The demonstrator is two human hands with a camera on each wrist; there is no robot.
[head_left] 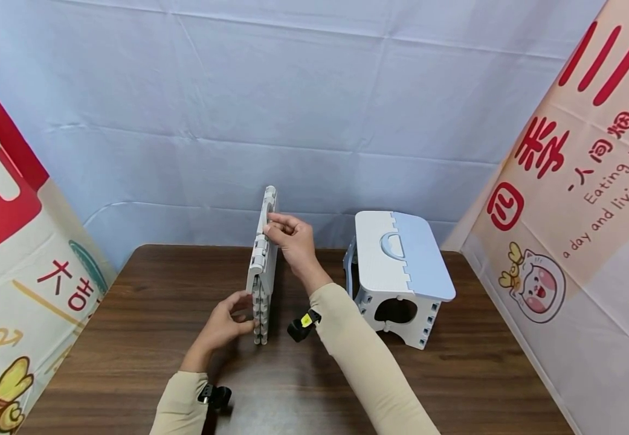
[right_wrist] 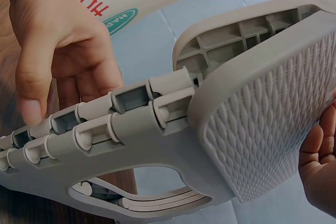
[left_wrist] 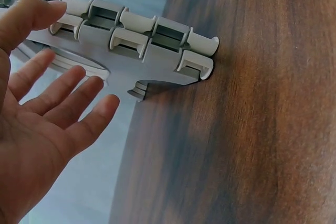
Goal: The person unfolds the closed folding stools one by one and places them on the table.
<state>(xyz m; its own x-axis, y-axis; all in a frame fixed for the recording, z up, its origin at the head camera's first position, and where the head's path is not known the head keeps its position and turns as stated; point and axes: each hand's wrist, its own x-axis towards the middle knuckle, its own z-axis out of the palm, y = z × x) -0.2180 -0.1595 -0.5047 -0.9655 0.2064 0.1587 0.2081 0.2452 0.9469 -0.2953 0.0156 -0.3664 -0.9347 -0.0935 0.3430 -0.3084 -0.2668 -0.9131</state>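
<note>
A pale folding stool (head_left: 262,272), folded flat, stands upright on the table with its row of hinge knuckles facing me. My right hand (head_left: 294,244) grips its upper part, thumb and fingers by the top panel. In the right wrist view, only part of that hand (right_wrist: 319,166) shows, beside the textured panel (right_wrist: 273,114). Low on the stool's left side is my left hand (head_left: 227,320), its fingers loosely extended. The left wrist view shows this hand's thumb (left_wrist: 39,17) at the hinged edge (left_wrist: 131,32) and the other fingers spread apart.
To the right stands an unfolded stool (head_left: 398,254) with a white and light-blue top and a handle. The brown wooden table (head_left: 129,362) ends at a pale cloth backdrop (head_left: 292,109). Printed banners (head_left: 591,151) hang on both sides.
</note>
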